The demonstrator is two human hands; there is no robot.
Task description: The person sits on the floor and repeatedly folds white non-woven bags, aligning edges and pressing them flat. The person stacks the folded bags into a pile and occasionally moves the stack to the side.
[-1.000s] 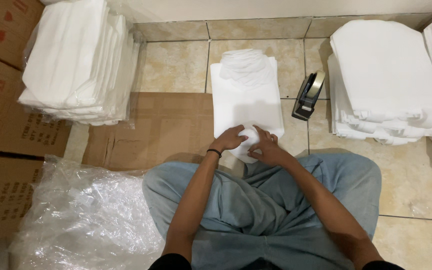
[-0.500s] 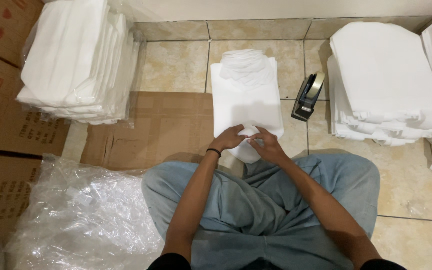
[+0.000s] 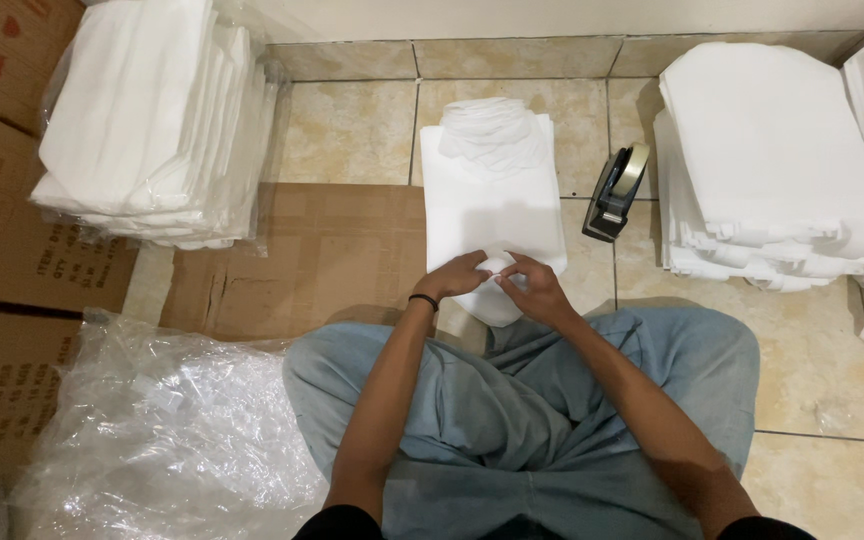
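Observation:
A folded white garment [image 3: 492,190] lies on the tiled floor in front of my crossed legs, its rolled collar end pointing away from me. Both hands pinch its near edge. My left hand [image 3: 457,275], with a black band on the wrist, grips the fabric from the left. My right hand [image 3: 534,290] grips it from the right, fingertips close to the left hand's. The fabric's near end curls under my hands toward my lap.
A black tape dispenser [image 3: 617,190] stands right of the garment. Stacks of folded white cloth sit at the left [image 3: 152,120] and right [image 3: 777,160]. Flattened cardboard [image 3: 312,250] lies on the floor, clear plastic bags [image 3: 152,430] at lower left, cartons [image 3: 2,200] along the left.
My hands have shifted slightly on the garment's near edge, fingers working the fabric closer together. Nothing else has moved.

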